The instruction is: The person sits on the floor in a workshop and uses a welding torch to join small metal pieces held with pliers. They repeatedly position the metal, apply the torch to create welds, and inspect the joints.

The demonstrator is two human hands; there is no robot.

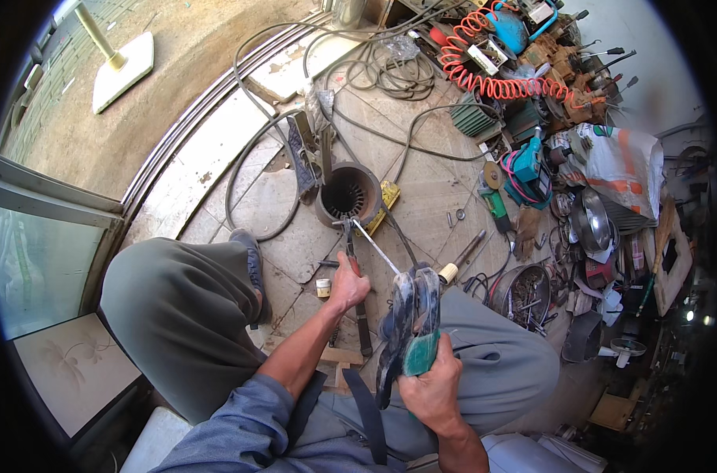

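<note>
My left hand (350,284) is closed around a slim, dark-handled hammer (363,327), its narrow head up by the rim of a metal cylinder. This cylinder (327,206) stands on the floor, with slots around its dark inside, like a motor housing. In my closed right hand (435,386) is a worn dark clamp with a green grip (421,352), which looks like a welding electrode holder. From its far end a thin pale rod (376,247) slants to the cylinder's near rim; whether they touch I cannot tell. A dark angled metal piece (301,162) leans at the cylinder's far left.
A yellow block (387,201) lies beside the cylinder. Cables (382,75) loop across the tiles. A small white jar (323,288) stands near my left hand. To the right are an angle grinder (496,206), a teal power tool (530,167), a pan of metal parts (522,293) and an orange coiled hose (484,82).
</note>
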